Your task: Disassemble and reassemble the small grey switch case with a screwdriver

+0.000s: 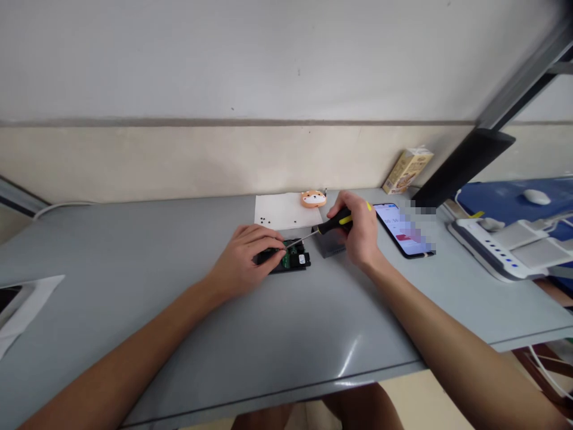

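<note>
My right hand is closed around the black and yellow handle of a screwdriver. Its thin shaft slants down to the left, and the tip meets a small open device with a green circuit board on the desk. My left hand rests on the left part of that device, its fingers bent over the edge and hiding much of it. Just right of the board, partly behind my right hand, lies a dark grey casing. On a white paper sheet behind the device lie several tiny dark screws.
An orange animal-faced case sits on the paper. A lit phone lies to the right, with a power strip farther right. A drink carton leans near the wall beside a black padded post. White paper lies far left.
</note>
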A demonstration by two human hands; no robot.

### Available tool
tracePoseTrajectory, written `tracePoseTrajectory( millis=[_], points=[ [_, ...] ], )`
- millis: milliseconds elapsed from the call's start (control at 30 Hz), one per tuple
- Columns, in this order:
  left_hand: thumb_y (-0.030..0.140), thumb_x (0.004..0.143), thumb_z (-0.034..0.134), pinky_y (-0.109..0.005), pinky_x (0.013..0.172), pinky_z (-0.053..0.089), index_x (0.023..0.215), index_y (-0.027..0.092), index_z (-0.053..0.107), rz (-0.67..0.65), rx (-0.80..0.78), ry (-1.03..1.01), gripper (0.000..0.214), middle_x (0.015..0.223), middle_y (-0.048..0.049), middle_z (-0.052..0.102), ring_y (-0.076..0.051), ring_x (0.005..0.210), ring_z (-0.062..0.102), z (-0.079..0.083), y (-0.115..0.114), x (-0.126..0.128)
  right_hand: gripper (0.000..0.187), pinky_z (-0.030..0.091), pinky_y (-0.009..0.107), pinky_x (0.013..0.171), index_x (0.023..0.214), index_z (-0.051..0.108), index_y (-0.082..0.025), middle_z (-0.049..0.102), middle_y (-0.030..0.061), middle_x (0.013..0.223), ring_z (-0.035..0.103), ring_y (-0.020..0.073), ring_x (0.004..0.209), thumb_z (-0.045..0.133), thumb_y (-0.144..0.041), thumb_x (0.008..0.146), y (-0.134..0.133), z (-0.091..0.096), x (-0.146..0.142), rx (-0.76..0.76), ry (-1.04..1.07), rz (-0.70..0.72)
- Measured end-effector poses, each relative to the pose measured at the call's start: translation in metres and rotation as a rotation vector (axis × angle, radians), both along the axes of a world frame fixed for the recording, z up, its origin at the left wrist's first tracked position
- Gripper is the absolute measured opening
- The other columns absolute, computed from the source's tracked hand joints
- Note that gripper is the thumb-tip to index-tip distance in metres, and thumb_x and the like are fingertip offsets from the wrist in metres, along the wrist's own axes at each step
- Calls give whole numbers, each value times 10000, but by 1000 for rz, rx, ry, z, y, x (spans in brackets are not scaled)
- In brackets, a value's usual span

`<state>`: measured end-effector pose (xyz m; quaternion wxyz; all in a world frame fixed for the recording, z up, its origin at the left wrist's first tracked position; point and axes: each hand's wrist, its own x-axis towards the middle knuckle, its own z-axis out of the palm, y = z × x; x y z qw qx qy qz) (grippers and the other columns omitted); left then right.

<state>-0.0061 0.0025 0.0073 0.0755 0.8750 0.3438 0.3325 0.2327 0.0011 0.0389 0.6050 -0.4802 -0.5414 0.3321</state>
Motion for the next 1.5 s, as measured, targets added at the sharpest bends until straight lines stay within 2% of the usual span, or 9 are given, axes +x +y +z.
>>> tracePoseTrajectory(
  millis=[500,1000,1267,1400,1500],
  points=[
    [222,970,604,-407,969,457,906,251,713,-36,23,41,129,1010,-3,765,-173,939,692,4,-3,-1,436,377,224,467,635,570,-215,513,18,648,478,130,584,425,-495,936,0,-1,-1,-23,-37,13],
    [201,947,604,-400,945,467,901,246,706,-58,2,4,120,967,-1,759,-171,905,687,2,-5,1,425,375,238,459,627,565,-217,513,16,629,448,132,559,456,-494,930,3,-4,0,-45,-27,-21],
    [182,952,610,-384,907,460,882,233,673,-97,19,-18,107,924,9,751,-161,873,684,4,-6,2,413,388,227,467,647,566,-218,549,22,665,476,133,582,426,-477,937,1,-1,0,-34,-61,-16],
    [198,955,606,-385,914,459,886,237,674,-89,6,-13,105,928,11,754,-163,879,686,2,-6,2,404,374,228,455,648,568,-215,554,24,678,464,129,573,431,-456,940,0,-1,-1,-26,-41,9],
    [220,966,598,-391,912,462,903,239,683,-56,-3,-14,107,932,4,757,-170,874,684,0,-5,2,444,386,234,467,653,561,-215,538,16,680,468,123,574,457,-525,953,0,0,-4,-26,-25,1]
  ],
)
